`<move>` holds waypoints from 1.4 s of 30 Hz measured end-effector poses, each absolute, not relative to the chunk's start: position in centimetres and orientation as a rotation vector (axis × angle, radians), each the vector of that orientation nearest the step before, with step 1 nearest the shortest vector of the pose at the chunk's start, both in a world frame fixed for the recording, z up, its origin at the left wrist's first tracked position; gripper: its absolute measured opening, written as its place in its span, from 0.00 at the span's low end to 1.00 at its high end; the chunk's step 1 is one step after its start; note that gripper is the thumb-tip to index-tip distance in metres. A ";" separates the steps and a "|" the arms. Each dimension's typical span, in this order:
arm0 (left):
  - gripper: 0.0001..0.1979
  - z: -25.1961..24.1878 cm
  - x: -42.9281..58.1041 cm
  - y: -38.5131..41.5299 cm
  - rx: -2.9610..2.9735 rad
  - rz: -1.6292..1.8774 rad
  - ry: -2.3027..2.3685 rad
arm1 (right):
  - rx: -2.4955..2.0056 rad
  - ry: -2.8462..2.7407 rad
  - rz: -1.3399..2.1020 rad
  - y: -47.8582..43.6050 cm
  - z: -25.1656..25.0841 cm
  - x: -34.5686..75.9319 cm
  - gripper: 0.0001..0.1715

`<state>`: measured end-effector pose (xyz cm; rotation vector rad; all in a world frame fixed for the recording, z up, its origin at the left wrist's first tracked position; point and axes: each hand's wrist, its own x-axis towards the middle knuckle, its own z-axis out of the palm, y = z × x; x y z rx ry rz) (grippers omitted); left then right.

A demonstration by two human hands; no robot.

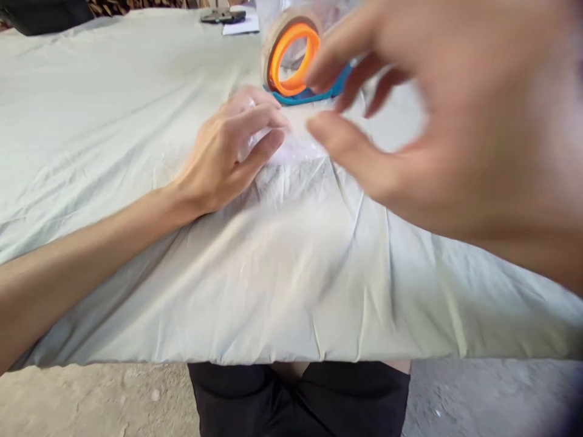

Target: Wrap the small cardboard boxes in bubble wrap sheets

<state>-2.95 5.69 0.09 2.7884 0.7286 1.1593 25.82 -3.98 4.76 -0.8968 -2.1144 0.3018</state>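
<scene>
My left hand [225,145] rests on the cloth-covered table, its fingers bent and closed on a thin piece of clear plastic [298,152] with a faint lilac sheen. The plastic's outline is hard to make out, and part of it lies beneath the fingers. Close to the camera, my right hand [437,115] is raised and smeared by motion. Its thumb and fingers are apart, with nothing visible between them. Just beyond both hands stands a tape dispenser with a blue base [305,98], carrying a tape roll [272,54] on an orange core [279,64]. My right fingers overlap its right side.
A pale, wrinkled cloth [104,121] covers the table down to its front edge. Clear plastic wrapping [277,7] lies behind the dispenser. At the back are a dark tool [223,16], a white paper [243,25] and a black bag-like object [45,15].
</scene>
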 end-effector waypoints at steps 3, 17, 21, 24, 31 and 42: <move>0.20 0.0 -3.0 5.2 2.755 1.191 0.690 | -0.922 -2.365 -0.142 0.4 4.2 22.2 0.19; 0.18 0.3 -2.3 2.6 2.573 1.159 0.777 | -0.635 -2.207 -0.074 1.5 0.6 24.2 0.06; 0.32 0.0 -2.8 3.4 2.665 1.114 0.730 | -0.638 -2.152 0.103 1.5 0.5 24.1 0.06; 0.42 -0.3 -3.1 4.2 2.751 1.068 0.593 | -0.597 -2.144 0.187 1.7 0.1 24.1 0.12; 0.27 -0.7 -2.4 3.9 2.628 1.199 0.694 | -0.757 -2.120 0.254 1.8 -0.1 23.8 0.21; 0.12 -0.4 -1.7 3.1 2.334 1.305 0.870 | -0.763 -2.023 0.427 1.3 0.9 23.5 0.09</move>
